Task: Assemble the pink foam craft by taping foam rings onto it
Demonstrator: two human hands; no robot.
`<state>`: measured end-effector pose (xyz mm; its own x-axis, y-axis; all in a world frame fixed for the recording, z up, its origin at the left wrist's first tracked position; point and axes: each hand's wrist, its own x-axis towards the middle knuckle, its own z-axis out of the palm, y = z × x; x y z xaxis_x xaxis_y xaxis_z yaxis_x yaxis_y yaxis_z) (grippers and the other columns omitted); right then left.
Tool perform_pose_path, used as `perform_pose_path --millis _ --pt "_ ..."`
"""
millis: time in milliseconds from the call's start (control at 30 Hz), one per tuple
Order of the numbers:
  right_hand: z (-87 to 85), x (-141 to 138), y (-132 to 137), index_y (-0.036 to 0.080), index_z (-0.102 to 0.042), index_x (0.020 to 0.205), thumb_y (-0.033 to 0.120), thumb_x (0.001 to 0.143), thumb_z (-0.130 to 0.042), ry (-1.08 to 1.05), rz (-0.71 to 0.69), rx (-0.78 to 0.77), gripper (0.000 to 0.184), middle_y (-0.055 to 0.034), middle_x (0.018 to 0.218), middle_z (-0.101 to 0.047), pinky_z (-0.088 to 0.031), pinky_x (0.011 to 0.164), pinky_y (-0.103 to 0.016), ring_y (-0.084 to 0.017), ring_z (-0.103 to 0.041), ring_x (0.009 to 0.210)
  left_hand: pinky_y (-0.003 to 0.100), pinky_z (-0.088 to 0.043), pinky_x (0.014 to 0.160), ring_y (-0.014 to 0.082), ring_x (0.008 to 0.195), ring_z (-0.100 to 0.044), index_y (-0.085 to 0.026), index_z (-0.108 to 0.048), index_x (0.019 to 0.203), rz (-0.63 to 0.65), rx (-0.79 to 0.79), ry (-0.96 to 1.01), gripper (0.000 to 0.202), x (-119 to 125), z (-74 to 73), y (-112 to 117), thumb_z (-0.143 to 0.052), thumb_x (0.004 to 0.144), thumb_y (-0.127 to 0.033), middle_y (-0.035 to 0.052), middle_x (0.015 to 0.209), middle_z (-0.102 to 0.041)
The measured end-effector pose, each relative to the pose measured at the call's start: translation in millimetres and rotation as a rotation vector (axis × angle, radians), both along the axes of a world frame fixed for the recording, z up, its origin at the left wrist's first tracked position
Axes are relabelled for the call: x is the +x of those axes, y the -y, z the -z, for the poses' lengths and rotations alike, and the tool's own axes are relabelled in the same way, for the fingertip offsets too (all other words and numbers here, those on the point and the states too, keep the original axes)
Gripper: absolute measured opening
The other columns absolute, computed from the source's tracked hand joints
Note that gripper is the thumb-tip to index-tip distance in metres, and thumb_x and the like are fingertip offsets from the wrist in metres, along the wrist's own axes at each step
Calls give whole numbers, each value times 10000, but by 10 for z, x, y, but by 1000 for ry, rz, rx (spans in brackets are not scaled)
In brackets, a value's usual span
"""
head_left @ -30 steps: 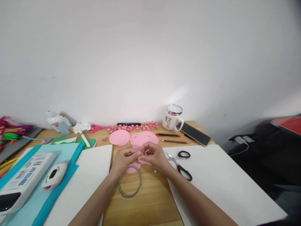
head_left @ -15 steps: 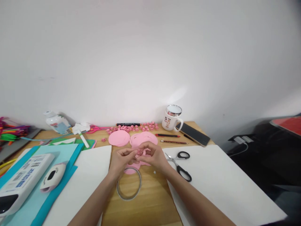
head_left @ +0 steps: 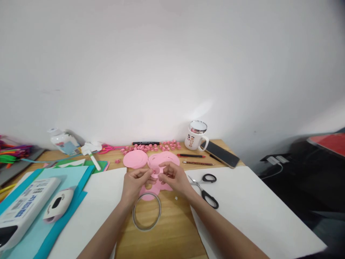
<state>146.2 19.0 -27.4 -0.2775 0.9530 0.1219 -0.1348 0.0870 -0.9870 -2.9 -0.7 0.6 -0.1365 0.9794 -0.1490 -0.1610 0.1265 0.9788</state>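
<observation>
Between the thumb and forefinger of my left hand (head_left: 138,181) sits a small pink curled paper piece (head_left: 154,171). My right hand (head_left: 174,178) is just beside it, fingers bent and a little apart, with nothing visible in them. Under and behind both hands lie pink paper circles (head_left: 135,159), some of them cut. Many small rolled pink paper pieces (head_left: 145,148) are heaped at the back by the wall. Close in front of my left hand is a roll of tape (head_left: 147,212). Black-handled scissors (head_left: 205,189) lie open to the right of my right hand.
At the back right stand a white mug (head_left: 196,136) and a phone (head_left: 221,154), with a pen (head_left: 191,155) and pencil (head_left: 198,163) nearby. White sheets (head_left: 242,208) flank the bare wood. Leftward are a glue gun (head_left: 93,158), pink scissors (head_left: 109,148), a bottle (head_left: 63,141) and a white box (head_left: 29,208).
My hands have drawn slightly apart. The fingers of my right hand have come off the pink paper piece, which stays in my left hand. The view has shifted a little.
</observation>
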Motion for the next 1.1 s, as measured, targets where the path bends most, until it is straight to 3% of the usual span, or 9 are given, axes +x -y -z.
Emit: perform_pose_path --millis 267,500,700,800,967,1100 --pt "-32 1 10 181 -498 921 276 677 -644 -50 -42 -48 301 62 579 -549 -502 528 -260 -107 -590 487 206 -462 452 139 453 -600 -103 -673 656 -20 33 -72 193 -7 11 -1 -727 589 -275 43 494 -655" --pt "-41 24 -23 173 -498 889 284 656 -662 -94 1 -114 306 46 606 -583 -519 533 -273 -126 -619 499 214 -468 457 151 472 -615 -118 -676 672 33 46 -114 197 0 11 4 -732 580 -283 41 509 -665" --pt "-10 51 -57 181 -485 880 248 654 -657 -86 70 -84 292 49 601 -580 -514 526 -262 -110 -596 485 219 -471 454 163 493 -628 -110 -671 662 111 24 -133 235 12 9 19 -740 559 -309 61 544 -682" --pt "-29 54 -47 182 -476 875 241 660 -651 -80 71 -47 283 42 614 -588 -501 525 -253 -105 -588 487 239 -502 504 165 512 -639 -113 -639 745 126 15 -99 297 27 2 24 -753 538 -293 55 592 -694" --pt "-69 55 -32 191 -471 870 253 672 -650 -66 22 0 274 30 645 -607 -465 522 -240 -101 -567 514 271 -526 542 161 512 -639 -153 -528 842 182 7 -38 402 64 -11 34 -761 531 -257 13 588 -687" --pt "-86 55 -27 196 -449 799 271 670 -658 -72 -34 4 257 38 633 -592 -419 523 -223 -89 -533 520 254 -516 530 150 496 -628 -142 -548 765 235 11 -55 322 73 -9 40 -751 544 -260 23 575 -680"
